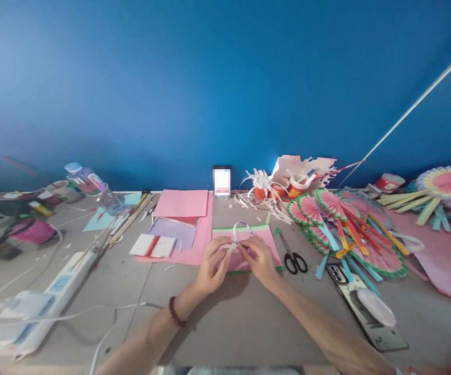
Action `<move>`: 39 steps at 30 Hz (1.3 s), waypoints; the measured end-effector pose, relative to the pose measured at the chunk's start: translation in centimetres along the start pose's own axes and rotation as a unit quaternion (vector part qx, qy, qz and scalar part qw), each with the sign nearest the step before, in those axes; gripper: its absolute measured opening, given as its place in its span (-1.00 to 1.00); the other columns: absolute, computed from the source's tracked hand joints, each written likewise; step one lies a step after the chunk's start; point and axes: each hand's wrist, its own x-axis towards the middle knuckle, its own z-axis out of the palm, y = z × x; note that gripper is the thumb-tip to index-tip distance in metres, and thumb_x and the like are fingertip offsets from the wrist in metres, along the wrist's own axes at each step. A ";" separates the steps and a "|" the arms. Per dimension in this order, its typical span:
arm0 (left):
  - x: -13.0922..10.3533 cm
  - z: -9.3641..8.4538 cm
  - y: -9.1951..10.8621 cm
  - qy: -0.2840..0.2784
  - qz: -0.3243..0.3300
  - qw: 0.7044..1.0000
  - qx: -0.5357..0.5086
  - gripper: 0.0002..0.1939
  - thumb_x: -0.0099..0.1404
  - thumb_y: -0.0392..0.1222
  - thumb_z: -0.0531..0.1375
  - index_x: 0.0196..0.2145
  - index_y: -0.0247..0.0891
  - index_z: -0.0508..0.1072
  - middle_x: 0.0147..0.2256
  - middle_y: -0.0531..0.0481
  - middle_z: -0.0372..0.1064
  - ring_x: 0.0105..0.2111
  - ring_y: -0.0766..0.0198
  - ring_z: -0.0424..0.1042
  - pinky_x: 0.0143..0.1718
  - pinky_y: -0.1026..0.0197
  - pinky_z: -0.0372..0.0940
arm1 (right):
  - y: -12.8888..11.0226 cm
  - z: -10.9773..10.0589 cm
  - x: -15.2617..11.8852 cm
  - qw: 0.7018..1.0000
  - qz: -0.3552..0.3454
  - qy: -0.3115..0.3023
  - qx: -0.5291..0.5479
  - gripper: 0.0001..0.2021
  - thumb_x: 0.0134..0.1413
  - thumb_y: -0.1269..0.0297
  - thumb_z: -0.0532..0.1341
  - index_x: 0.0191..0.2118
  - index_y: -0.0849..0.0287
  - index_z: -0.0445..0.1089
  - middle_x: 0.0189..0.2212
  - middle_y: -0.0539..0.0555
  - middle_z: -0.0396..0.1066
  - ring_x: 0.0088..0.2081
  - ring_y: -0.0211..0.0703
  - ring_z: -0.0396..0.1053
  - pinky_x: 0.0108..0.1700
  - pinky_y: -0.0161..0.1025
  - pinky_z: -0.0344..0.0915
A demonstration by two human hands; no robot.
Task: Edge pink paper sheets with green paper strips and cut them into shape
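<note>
My left hand (214,264), with a dark beaded bracelet on its wrist, pinches a small pale green strip (231,248) at its fingertips. Close beside it, my right hand (259,258) has its fingers closed on the base of a curled white strip (236,227), which loops up above the fingers. Both hands are over a pink sheet with green edges (272,252). Black-handled scissors (295,262) lie just right of that sheet. Whether the green strip touches the white one is hidden by the fingers.
Pink and purple paper (183,203) lies left of centre. Folded paper fans (329,205) spread at the right, near a phone (385,333) bearing a white oval object (376,307). Cups (297,186) stand at the back. A power strip (51,307) and bottle (86,178) are left.
</note>
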 end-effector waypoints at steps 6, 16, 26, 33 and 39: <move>-0.5 0.4 0.2 -0.017 -0.028 0.998 -0.050 -0.68 0.39 -0.19 -0.05 -0.12 -0.24 0.48 -0.04 -0.23 0.35 -0.01 0.09 0.32 -0.01 0.01 0.25 | 1.0 0.0 -0.5 0.997 0.080 0.014 0.012 -0.78 0.12 0.22 0.15 -0.11 0.08 0.38 -0.38 0.06 0.49 -0.29 -0.09 0.44 -0.18 -0.16 0.34; 0.7 0.1 -1.3 0.070 -0.194 0.960 -0.190 -0.64 0.35 0.00 0.03 -0.32 -0.26 0.52 -0.26 -0.11 0.45 -0.23 0.15 0.40 -0.17 0.13 0.29 | 1.1 0.3 -0.3 0.991 0.093 -0.065 0.066 -0.83 0.14 0.20 0.11 -0.20 0.12 0.36 -0.31 0.08 0.46 -0.35 -0.15 0.43 -0.29 -0.24 0.38; 1.0 -0.1 -1.7 0.122 -0.260 0.927 -0.241 -0.63 0.29 0.06 0.08 -0.35 -0.27 0.53 -0.28 -0.12 0.49 -0.25 0.13 0.45 -0.25 0.14 0.33 | 0.8 0.0 0.2 0.993 0.109 -0.032 0.042 -0.84 0.13 0.19 0.11 -0.37 0.13 0.33 -0.50 0.03 0.39 -0.49 -0.21 0.34 -0.42 -0.29 0.32; 1.4 -0.7 -1.3 0.181 -0.256 0.933 -0.177 -0.66 0.21 0.08 0.16 -0.26 -0.20 0.56 -0.13 -0.10 0.38 -0.09 0.13 0.34 -0.22 0.23 0.31 | 0.5 -0.6 0.5 0.981 0.171 0.003 0.092 -0.76 0.11 0.07 0.11 -0.36 0.15 0.32 -0.49 -0.01 0.32 -0.62 -0.35 0.27 -0.63 -0.40 0.26; 2.0 -1.2 -1.6 0.215 -0.282 0.916 -0.185 -0.73 0.14 0.06 0.24 -0.40 -0.21 0.55 -0.59 0.13 0.08 -0.46 0.34 0.24 -0.30 0.30 0.24 | 0.2 -1.0 0.9 0.969 0.174 0.092 0.152 -0.76 0.02 0.06 0.20 -0.34 0.15 0.37 -0.31 0.04 0.20 -0.48 -0.32 0.33 -0.69 -0.43 0.31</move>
